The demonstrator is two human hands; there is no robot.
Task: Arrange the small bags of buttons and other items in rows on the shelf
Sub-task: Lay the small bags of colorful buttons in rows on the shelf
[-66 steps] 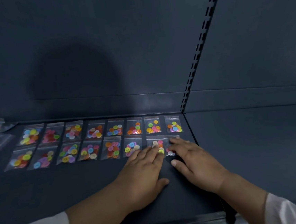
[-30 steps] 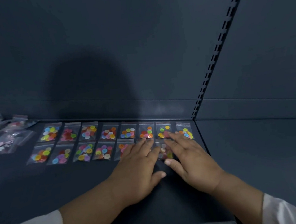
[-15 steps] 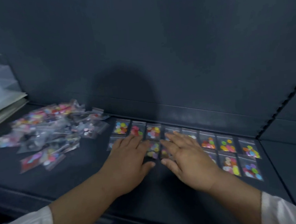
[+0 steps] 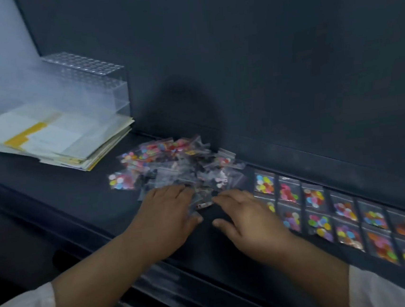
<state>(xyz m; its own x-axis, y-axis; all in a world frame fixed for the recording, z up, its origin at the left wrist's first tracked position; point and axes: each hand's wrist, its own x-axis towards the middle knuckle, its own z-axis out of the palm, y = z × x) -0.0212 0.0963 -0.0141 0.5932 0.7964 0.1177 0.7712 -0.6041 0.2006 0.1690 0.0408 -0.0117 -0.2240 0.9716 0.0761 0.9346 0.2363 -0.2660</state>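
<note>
Right hand (image 4: 250, 220) leftward; bag rows (image 4: 346, 221) diagonal

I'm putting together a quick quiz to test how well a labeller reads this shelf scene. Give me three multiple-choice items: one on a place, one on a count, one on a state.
1. Where on the shelf does the loose pile of bags lie?
A. Between the paper stack and the arranged rows
B. On top of the paper stack
C. To the right of the arranged rows

2. How many arranged rows are there?
A. One
B. Two
C. Four

3. How are the left hand and right hand held?
A. Both clenched in fists
B. Each lifting a bag high above the shelf
C. Both palm down, fingers stretched out at the pile's near edge

Answers:
1 A: the pile sits right of the paper stack and left of the rows.
2 B: a back row and a front row show.
3 C: the fingers lie fairly straight, with their tips at the bags.
</note>
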